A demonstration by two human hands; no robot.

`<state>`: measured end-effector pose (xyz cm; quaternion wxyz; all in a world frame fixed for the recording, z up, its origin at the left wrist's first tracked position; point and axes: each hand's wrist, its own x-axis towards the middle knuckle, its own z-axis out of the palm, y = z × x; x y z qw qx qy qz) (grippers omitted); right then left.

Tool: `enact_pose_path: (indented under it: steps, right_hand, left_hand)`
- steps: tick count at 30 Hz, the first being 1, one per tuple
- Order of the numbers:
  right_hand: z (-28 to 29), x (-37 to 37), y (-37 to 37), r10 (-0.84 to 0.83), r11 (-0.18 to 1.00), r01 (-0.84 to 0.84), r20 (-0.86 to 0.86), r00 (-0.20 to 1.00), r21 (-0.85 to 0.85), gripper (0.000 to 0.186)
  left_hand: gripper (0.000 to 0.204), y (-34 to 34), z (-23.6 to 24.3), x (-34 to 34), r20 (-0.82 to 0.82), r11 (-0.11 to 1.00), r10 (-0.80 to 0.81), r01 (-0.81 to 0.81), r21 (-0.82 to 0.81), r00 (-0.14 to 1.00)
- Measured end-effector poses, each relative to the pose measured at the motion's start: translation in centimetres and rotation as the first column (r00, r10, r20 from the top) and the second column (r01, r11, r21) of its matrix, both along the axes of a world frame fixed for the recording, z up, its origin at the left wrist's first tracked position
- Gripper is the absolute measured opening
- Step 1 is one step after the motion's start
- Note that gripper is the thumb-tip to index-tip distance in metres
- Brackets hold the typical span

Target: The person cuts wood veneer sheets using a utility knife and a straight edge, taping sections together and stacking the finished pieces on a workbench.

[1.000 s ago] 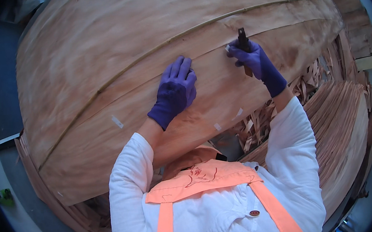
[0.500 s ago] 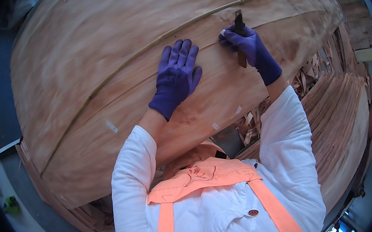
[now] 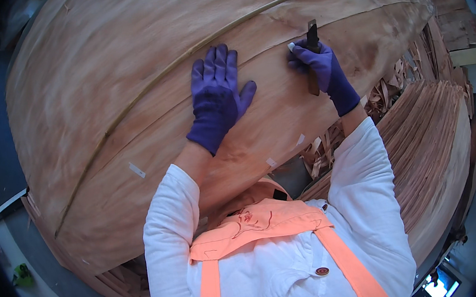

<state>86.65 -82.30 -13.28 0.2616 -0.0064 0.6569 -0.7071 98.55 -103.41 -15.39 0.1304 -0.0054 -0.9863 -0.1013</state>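
Observation:
A large reddish-brown sheet of wood veneer (image 3: 143,71) spreads out in front of me. My left hand (image 3: 216,93), in a purple glove, lies flat on it with the fingers stretched out. In its purple glove, my right hand (image 3: 317,69) is closed around a flat dark knife (image 3: 312,35), whose two ends stick out above and below the fist. A small white piece (image 3: 291,46) shows at its fingertips; what it is I cannot make out. Beyond both hands, a long thin bamboo-like strip (image 3: 182,57) curves across the veneer, with a seam or split line nearer to me.
White tape bits (image 3: 137,170) stick to the sheet. At the right lie a stack of veneer sheets (image 3: 423,146) and torn veneer scraps (image 3: 386,95). A green object (image 3: 23,275) is at the far left, and a lit screen (image 3: 441,286) at the lower right.
My left hand has slid slightly left along the sheet. The right hand, still gripping the knife, has come a little toward me. The whole view has shifted slightly.

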Motion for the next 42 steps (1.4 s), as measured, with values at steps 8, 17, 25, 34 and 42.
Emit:
enact_pose_path:
  steps: [8, 17, 25, 34, 42]
  right_hand:
    - [-0.3, -0.1, 0.3, -0.005, 1.000, 0.005, 0.014, 1.000, -0.018, 0.019]
    - [-0.3, 0.3, -0.5, 0.065, 0.997, -0.063, -0.069, 0.995, 0.034, 0.020]
    - [0.3, 0.4, -3.1, 0.166, 0.986, -0.161, -0.121, 0.979, 0.046, 0.027]
    - [0.7, 0.8, -3.9, 0.133, 0.986, -0.114, -0.169, 0.976, 0.118, 0.018]
    - [2.6, 0.2, -5.5, 0.242, 0.966, -0.208, -0.249, 0.938, 0.156, 0.018]
  left_hand:
    - [0.069, -0.4, 0.7, -0.4, 0.021, 0.998, 0.003, -0.001, -0.069, 1.000]
    - [0.067, -0.8, 0.6, -0.8, -0.027, 0.997, -0.044, 0.042, -0.070, 0.999]
    - [0.054, -0.8, 1.0, -0.7, -0.066, 0.995, -0.073, 0.068, -0.073, 0.995]
    - [0.051, -0.9, 0.7, -0.6, -0.088, 0.995, -0.074, 0.067, -0.078, 0.993]
    - [0.047, -0.9, 0.6, -0.7, -0.115, 0.994, -0.095, 0.087, -0.073, 0.989]
